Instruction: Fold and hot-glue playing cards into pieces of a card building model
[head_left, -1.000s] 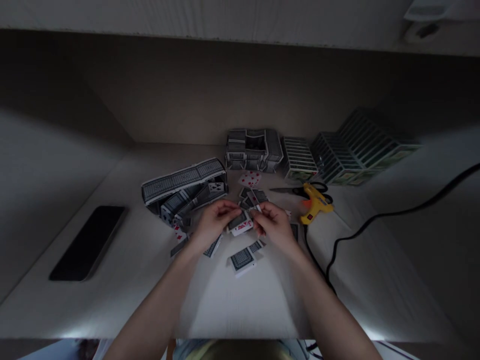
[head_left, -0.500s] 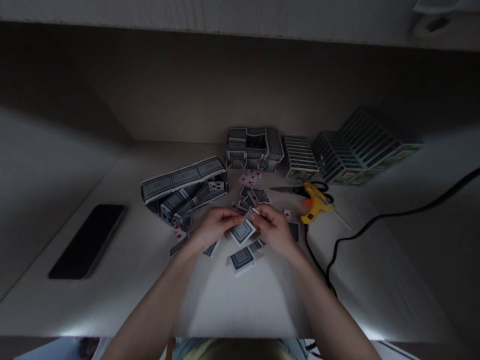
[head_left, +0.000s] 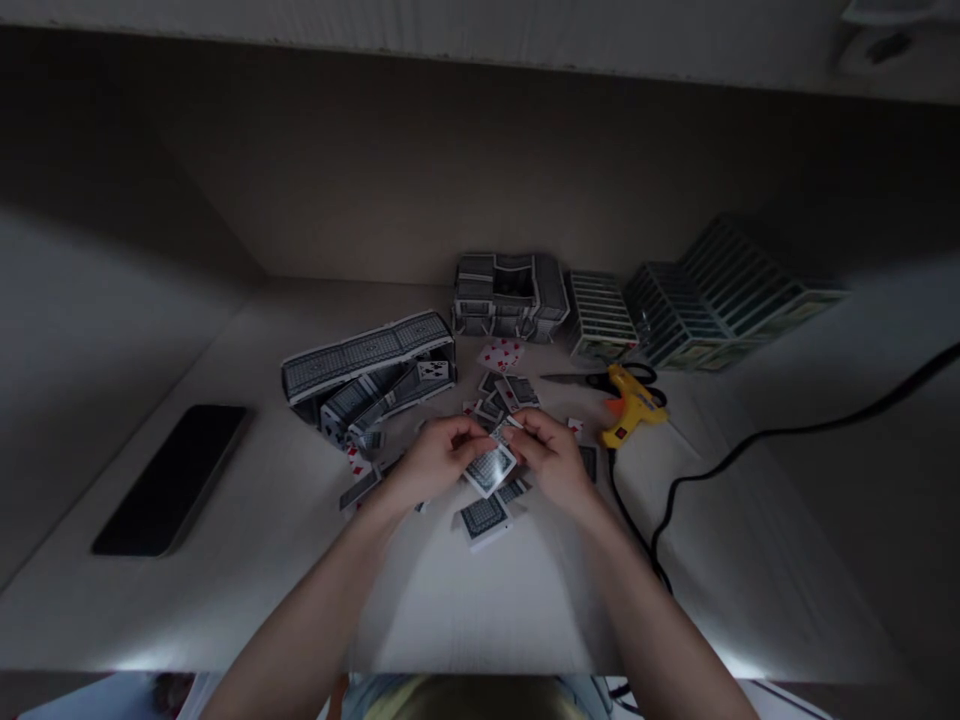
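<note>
Both my hands meet over the middle of the desk, pinching a playing card (head_left: 489,472) with a patterned dark back. My left hand (head_left: 441,455) grips its upper left edge between thumb and fingers. At its upper right side, my right hand (head_left: 551,450) pinches the same card near a narrow card piece (head_left: 505,430); whether the two are joined I cannot tell. Just below lies a small box-like card piece (head_left: 485,520). Behind my hands is a loose pile of cut cards (head_left: 495,398). A red diamonds card (head_left: 501,354) lies farther back.
A long structure made of cards (head_left: 367,352) stands at left, another card model (head_left: 510,295) at the back. Slatted card models (head_left: 697,310) fill the back right. A yellow glue gun (head_left: 634,405) lies over black scissors (head_left: 592,380), its cable running right. A phone (head_left: 171,480) lies left.
The held card has tilted and shifted slightly down and right, its back now catching a bright glare. Both hands keep their pinch, the left moving slightly.
</note>
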